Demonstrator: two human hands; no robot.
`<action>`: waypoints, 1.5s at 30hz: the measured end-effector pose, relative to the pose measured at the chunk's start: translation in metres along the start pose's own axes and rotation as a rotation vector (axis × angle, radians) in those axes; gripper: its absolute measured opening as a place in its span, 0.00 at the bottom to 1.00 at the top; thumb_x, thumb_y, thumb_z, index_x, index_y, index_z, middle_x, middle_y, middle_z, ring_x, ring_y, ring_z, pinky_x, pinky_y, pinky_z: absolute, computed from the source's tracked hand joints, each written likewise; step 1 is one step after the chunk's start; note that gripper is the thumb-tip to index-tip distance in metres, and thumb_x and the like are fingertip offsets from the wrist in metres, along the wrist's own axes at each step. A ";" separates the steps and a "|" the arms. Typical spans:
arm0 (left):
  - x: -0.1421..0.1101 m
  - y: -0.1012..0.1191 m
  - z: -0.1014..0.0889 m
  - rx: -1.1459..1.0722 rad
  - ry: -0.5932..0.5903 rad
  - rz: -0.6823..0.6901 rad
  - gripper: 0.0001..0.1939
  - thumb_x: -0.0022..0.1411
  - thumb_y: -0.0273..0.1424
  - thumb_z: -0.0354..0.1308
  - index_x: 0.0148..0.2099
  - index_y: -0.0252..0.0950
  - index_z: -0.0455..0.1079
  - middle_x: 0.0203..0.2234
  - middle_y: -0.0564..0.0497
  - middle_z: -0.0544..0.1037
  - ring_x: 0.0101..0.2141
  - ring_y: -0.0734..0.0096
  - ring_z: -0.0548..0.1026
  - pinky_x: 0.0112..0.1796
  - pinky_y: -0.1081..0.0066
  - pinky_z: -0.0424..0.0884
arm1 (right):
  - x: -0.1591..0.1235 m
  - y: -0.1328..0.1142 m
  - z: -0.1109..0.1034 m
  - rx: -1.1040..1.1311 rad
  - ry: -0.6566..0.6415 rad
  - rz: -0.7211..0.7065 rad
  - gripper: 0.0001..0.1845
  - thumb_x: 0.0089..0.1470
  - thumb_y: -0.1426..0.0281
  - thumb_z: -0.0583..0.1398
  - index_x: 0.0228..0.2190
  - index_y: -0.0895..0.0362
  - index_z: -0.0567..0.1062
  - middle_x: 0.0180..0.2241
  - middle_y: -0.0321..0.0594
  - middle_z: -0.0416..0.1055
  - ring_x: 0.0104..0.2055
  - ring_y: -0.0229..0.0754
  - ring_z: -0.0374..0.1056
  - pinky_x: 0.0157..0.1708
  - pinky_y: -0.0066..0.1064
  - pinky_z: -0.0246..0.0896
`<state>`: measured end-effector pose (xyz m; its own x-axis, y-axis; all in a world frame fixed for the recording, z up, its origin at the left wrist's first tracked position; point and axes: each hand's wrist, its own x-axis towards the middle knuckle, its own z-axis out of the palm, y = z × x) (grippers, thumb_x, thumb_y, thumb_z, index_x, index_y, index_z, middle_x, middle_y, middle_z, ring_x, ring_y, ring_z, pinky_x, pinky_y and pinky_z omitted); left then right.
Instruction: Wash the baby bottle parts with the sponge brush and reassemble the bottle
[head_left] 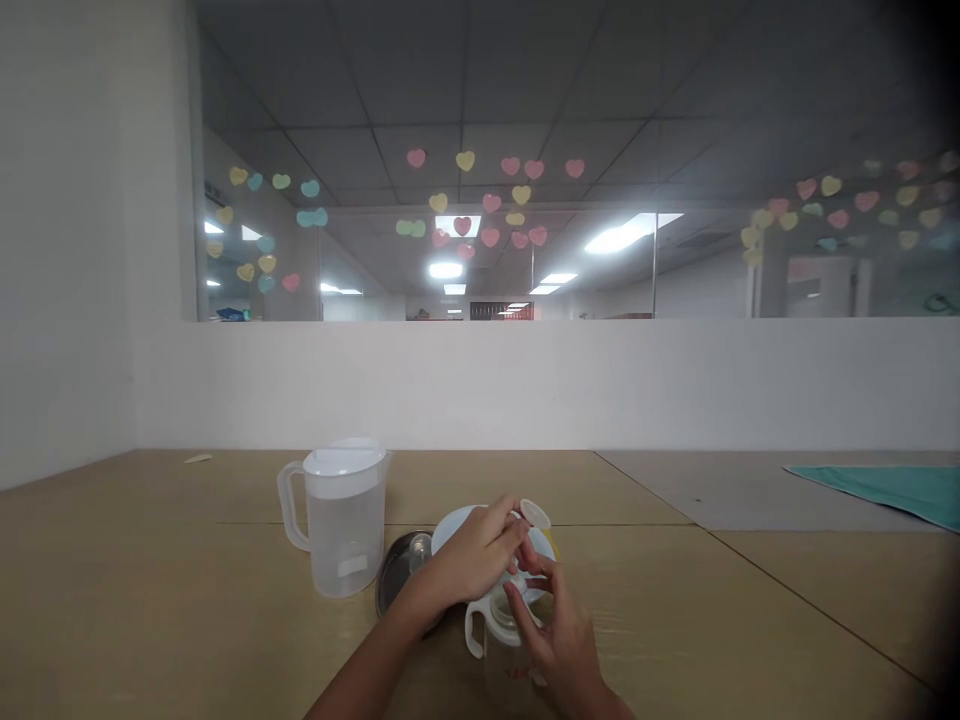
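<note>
A clear baby bottle (501,655) with a white side handle (472,632) and red markings stands upright below my hands. My left hand (480,553) reaches over from the left, its fingers bent together above the bottle's mouth. My right hand (562,635) is at the bottle's right side, with thumb and fingers curled in at the rim. A small pale piece shows between the fingertips, mostly hidden. Just beyond my left fingertips is a round whitish disc (535,514), with something yellow beside it. Behind my hands lies a white plate (448,524).
A lidded clear pitcher (346,530) holding liquid stands on the left. Beside it is a dark metal dish (390,580) with a clear dome-shaped piece (420,550). A teal cloth (892,490) lies at the far right. A white wall (525,385) closes the table's back.
</note>
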<state>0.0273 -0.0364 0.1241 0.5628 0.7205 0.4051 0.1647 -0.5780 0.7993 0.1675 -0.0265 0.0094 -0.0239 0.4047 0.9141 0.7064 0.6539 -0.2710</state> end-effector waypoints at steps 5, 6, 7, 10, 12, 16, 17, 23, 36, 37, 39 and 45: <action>-0.001 0.000 0.001 -0.057 -0.041 -0.022 0.12 0.64 0.39 0.42 0.36 0.36 0.58 0.26 0.52 0.70 0.27 0.73 0.71 0.30 0.71 0.70 | -0.002 0.001 -0.001 0.017 -0.037 -0.084 0.15 0.55 0.63 0.54 0.42 0.57 0.66 0.33 0.43 0.75 0.33 0.41 0.73 0.30 0.29 0.68; -0.001 0.000 0.000 -0.050 -0.053 -0.033 0.12 0.64 0.39 0.42 0.36 0.36 0.58 0.27 0.52 0.70 0.27 0.73 0.71 0.30 0.71 0.70 | -0.001 0.001 -0.002 0.018 -0.037 -0.120 0.12 0.55 0.65 0.54 0.40 0.57 0.67 0.32 0.42 0.75 0.32 0.41 0.72 0.31 0.29 0.67; -0.002 0.001 -0.001 -0.035 -0.068 -0.043 0.12 0.64 0.39 0.42 0.37 0.36 0.59 0.27 0.52 0.71 0.27 0.73 0.71 0.30 0.71 0.70 | -0.001 0.000 -0.002 0.021 -0.042 -0.154 0.10 0.55 0.66 0.53 0.38 0.57 0.68 0.31 0.42 0.74 0.32 0.40 0.72 0.30 0.29 0.67; -0.004 0.003 -0.007 0.079 -0.109 -0.052 0.12 0.63 0.37 0.42 0.38 0.36 0.61 0.30 0.50 0.73 0.30 0.71 0.71 0.29 0.72 0.68 | 0.002 -0.003 -0.004 0.024 -0.074 -0.221 0.07 0.56 0.69 0.52 0.30 0.56 0.69 0.25 0.39 0.72 0.28 0.38 0.70 0.27 0.28 0.64; -0.005 0.004 -0.013 0.208 -0.121 -0.018 0.12 0.62 0.36 0.44 0.37 0.35 0.65 0.32 0.49 0.74 0.32 0.70 0.71 0.31 0.72 0.67 | 0.003 -0.005 -0.005 0.019 -0.084 -0.246 0.08 0.56 0.71 0.51 0.28 0.56 0.69 0.23 0.38 0.71 0.26 0.37 0.69 0.26 0.28 0.63; -0.006 -0.002 -0.023 0.358 -0.243 0.049 0.12 0.60 0.36 0.49 0.37 0.36 0.71 0.36 0.50 0.75 0.37 0.69 0.71 0.38 0.73 0.64 | 0.003 -0.004 -0.004 -0.003 -0.027 -0.283 0.07 0.55 0.72 0.52 0.29 0.56 0.69 0.23 0.39 0.71 0.26 0.38 0.68 0.27 0.29 0.63; -0.005 -0.004 -0.024 0.362 -0.281 0.037 0.12 0.59 0.36 0.51 0.38 0.37 0.72 0.36 0.50 0.75 0.37 0.69 0.71 0.38 0.74 0.64 | 0.003 -0.003 -0.004 -0.007 -0.017 -0.293 0.06 0.55 0.72 0.52 0.29 0.56 0.69 0.23 0.39 0.71 0.26 0.39 0.68 0.26 0.29 0.62; -0.004 -0.011 -0.032 0.398 -0.292 -0.061 0.12 0.55 0.37 0.56 0.40 0.39 0.74 0.37 0.51 0.76 0.38 0.70 0.71 0.37 0.76 0.64 | 0.001 0.000 -0.004 -0.046 -0.026 -0.262 0.06 0.54 0.71 0.53 0.26 0.56 0.67 0.20 0.37 0.68 0.23 0.37 0.65 0.22 0.27 0.60; 0.004 -0.087 -0.051 0.994 -0.219 -0.729 0.18 0.35 0.21 0.65 0.34 0.35 0.75 0.36 0.39 0.78 0.38 0.50 0.75 0.36 0.63 0.69 | 0.002 -0.001 -0.013 -0.032 -0.048 -0.312 0.16 0.51 0.72 0.52 0.43 0.59 0.68 0.36 0.46 0.75 0.38 0.44 0.72 0.34 0.33 0.69; 0.005 -0.091 -0.050 0.988 -0.234 -0.754 0.19 0.32 0.22 0.66 0.33 0.35 0.76 0.36 0.40 0.78 0.37 0.50 0.75 0.36 0.62 0.70 | 0.002 -0.001 -0.014 -0.021 -0.063 -0.326 0.16 0.51 0.73 0.51 0.43 0.58 0.69 0.36 0.45 0.74 0.39 0.44 0.72 0.36 0.33 0.69; 0.008 -0.100 -0.046 0.981 -0.251 -0.786 0.20 0.29 0.23 0.68 0.32 0.36 0.76 0.36 0.40 0.78 0.37 0.49 0.75 0.37 0.62 0.70 | 0.003 0.000 -0.015 -0.003 -0.085 -0.348 0.16 0.51 0.73 0.51 0.42 0.58 0.70 0.37 0.46 0.74 0.40 0.44 0.71 0.37 0.35 0.68; 0.011 -0.117 -0.040 0.955 -0.262 -0.820 0.17 0.27 0.25 0.68 0.28 0.36 0.76 0.30 0.41 0.79 0.37 0.48 0.75 0.36 0.61 0.70 | 0.002 -0.001 -0.013 0.006 -0.117 -0.370 0.15 0.53 0.71 0.52 0.41 0.59 0.72 0.38 0.47 0.74 0.40 0.44 0.71 0.37 0.35 0.68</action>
<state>-0.0185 0.0549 0.0526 0.1455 0.9604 -0.2374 0.9875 -0.1262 0.0948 0.1761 -0.0342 0.0157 -0.3568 0.2108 0.9101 0.6309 0.7729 0.0684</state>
